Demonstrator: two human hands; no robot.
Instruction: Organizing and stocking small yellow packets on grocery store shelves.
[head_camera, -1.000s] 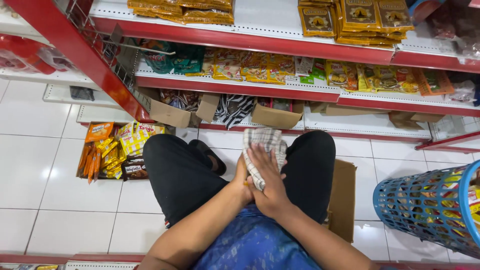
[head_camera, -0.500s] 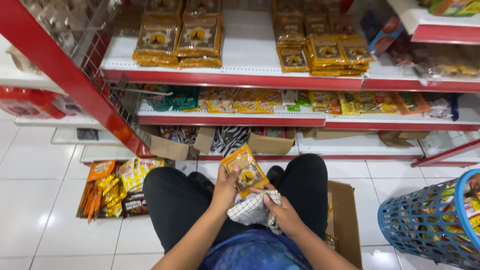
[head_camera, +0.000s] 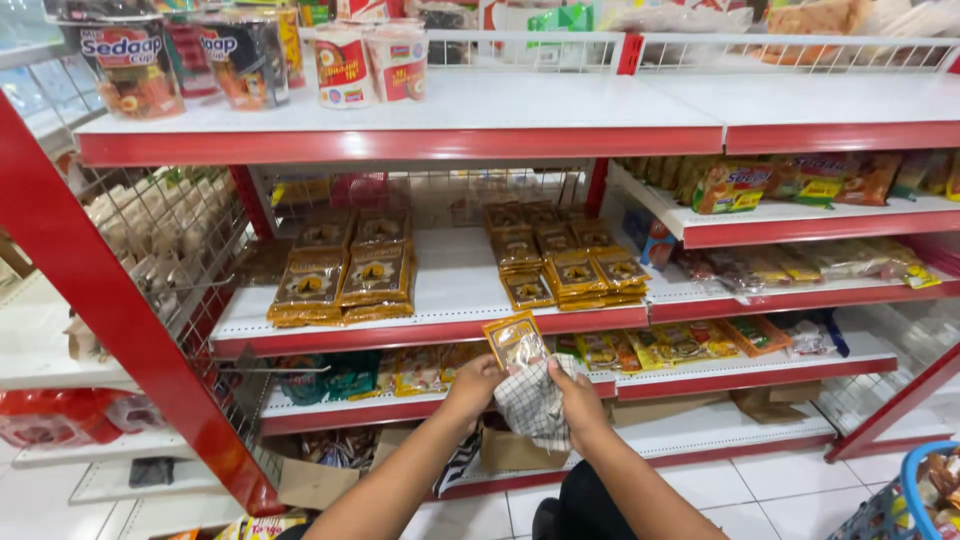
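My left hand holds a small orange and brown snack packet up in front of the red and white shop shelves. My right hand grips a white checked cloth and presses it against the packet's lower edge. Both forearms reach up from the bottom of the view. On the shelf behind lie two groups of similar brown and gold packets, one on the left and one on the right.
Cup noodle tubs stand on the top shelf. A slanted red post with a wire rack runs down the left. Lower shelves hold several bright packets, with open cardboard boxes beneath. A blue basket sits bottom right.
The view has tilted up from my lap and the floor to the shelves. My hands have lifted the packet and cloth from lap height up in front of the middle shelf.
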